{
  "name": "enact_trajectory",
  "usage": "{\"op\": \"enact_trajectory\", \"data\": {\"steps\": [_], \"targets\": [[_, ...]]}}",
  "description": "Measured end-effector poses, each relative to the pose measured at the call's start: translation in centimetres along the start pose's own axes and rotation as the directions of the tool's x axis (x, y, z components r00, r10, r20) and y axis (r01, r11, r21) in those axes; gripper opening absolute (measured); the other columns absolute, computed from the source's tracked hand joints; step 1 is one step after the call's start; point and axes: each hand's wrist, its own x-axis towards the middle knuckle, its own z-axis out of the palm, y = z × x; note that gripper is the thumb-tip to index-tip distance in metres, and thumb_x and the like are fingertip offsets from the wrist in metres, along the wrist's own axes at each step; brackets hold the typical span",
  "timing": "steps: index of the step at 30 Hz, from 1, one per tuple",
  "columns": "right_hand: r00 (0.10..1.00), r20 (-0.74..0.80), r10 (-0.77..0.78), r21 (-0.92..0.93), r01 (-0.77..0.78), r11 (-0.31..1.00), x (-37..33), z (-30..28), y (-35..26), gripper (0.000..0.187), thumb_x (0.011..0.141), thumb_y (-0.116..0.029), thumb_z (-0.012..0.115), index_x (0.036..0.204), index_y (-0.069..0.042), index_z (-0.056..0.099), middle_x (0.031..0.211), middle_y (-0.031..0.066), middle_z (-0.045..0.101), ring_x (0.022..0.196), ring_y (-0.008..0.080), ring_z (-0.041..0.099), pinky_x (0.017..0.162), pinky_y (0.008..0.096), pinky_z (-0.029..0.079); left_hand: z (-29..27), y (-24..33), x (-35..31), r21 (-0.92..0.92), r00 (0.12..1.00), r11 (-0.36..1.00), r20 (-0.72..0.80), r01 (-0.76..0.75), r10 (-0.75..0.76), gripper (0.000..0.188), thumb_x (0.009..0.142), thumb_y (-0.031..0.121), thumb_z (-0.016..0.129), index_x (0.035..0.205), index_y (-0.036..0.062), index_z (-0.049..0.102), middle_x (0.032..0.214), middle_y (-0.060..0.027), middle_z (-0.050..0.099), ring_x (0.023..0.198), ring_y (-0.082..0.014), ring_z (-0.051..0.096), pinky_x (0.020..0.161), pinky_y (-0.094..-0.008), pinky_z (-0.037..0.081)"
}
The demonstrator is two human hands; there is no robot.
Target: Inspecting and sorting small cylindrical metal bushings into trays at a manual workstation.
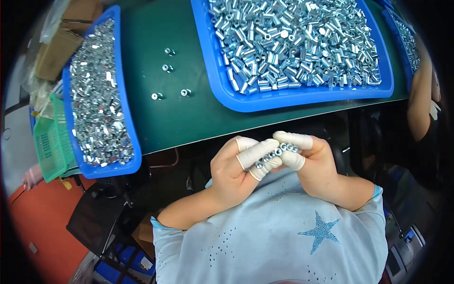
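Note:
In front of my chest I hold a row of several small shiny rivet nuts point(278, 152), side by side with their round, holed ends showing. My left hand point(235, 166) pinches the row's left part between thumb and fingers. My right hand point(318, 163) grips the right part the same way, and the fingertips of both hands nearly meet. White finger cots cover several fingers on each hand. Beyond my hands, a large blue tray point(265, 102) is heaped with loose metal pieces of similar look.
On the green table point(175, 120) a few loose rivet nuts point(186, 93) lie apart. A blue tray point(134, 156) of small shiny metal parts overhangs the table's edge at left, beside a green basket point(49, 149). Another person's arm point(421, 94) is at the far right, near another blue tray point(396, 33).

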Motion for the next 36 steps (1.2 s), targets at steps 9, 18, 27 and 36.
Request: {"op": "enact_trajectory", "data": {"steps": [9, 18, 27, 36], "targets": [[0.984, 0.074, 0.162, 0.213, -0.175, 0.961, 1.7, 2.1, -0.2, 0.03, 0.09, -0.015, 0.05, 0.118, -0.005, 0.05, 0.107, 0.0071, 0.057, 0.094, 0.0158, 0.058, 0.081, 0.0317, 0.05, -1.7, 1.6, -0.1, 0.471, 1.0, 0.882, -0.023, 0.001, 0.012, 0.03, 0.07, 0.009, 0.07, 0.099, 0.0041, 0.065, 0.081, -0.0033, 0.051, 0.073, -0.0182, 0.047, 0.063, -0.0271, 0.041], [0.932, 0.179, 0.314, 0.349, -0.359, 0.866, 2.4, 2.6, 0.7, 0.028, 0.092, -0.02, 0.047, 0.114, -0.004, 0.05, 0.105, 0.0083, 0.057, 0.094, 0.0158, 0.058, 0.081, 0.0314, 0.049, -3.4, 2.8, -0.2, 0.525, 0.987, 0.85, 0.105, 0.049, -0.121, 0.035, 0.072, 0.011, 0.067, 0.106, 0.0052, 0.062, 0.095, -0.0083, 0.051, 0.084, -0.0256, 0.045, 0.072, -0.0325, 0.04], [0.912, 0.218, 0.347, 0.446, -0.41, 0.796, 2.8, 3.1, 1.0, 0.024, 0.092, -0.011, 0.044, 0.113, 0.001, 0.048, 0.11, 0.012, 0.054, 0.1, 0.0237, 0.057, 0.085, 0.0329, 0.048, -5.1, 1.8, -0.5, 0.391, 0.988, 0.92, 0.133, 0.019, -0.077, 0.032, 0.081, 0.013, 0.06, 0.11, 0.0005, 0.057, 0.098, -0.0106, 0.051, 0.09, -0.0229, 0.048, 0.077, -0.0315, 0.041], [0.893, 0.17, 0.416, 0.33, -0.449, 0.83, 2.8, 3.1, 0.8, 0.027, 0.091, -0.013, 0.047, 0.115, -0.001, 0.05, 0.112, 0.0153, 0.055, 0.102, 0.029, 0.056, 0.088, 0.034, 0.048, -7.7, -2.7, 1.7, 0.652, 0.934, 0.727, -0.355, 0.214, 0.044, 0.032, 0.076, 0.005, 0.065, 0.107, 0.0014, 0.058, 0.095, -0.0115, 0.052, 0.086, -0.0197, 0.049, 0.074, -0.0272, 0.041]]}}
